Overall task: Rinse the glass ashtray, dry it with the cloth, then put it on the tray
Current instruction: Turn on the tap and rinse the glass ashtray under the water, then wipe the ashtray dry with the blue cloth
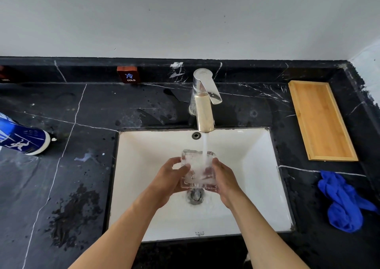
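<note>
The square clear glass ashtray is held over the white sink, under the running stream from the tap. My left hand grips its left side with the thumb on the rim. My right hand grips its right side. Water splashes inside the ashtray. The crumpled blue cloth lies on the counter to the right of the sink. The empty wooden tray sits at the back right of the counter.
The black marble counter is wet in patches left of the sink. A blue and white bottle lies at the left edge. A small red "COLD" sign stands against the backsplash. The drain is below the ashtray.
</note>
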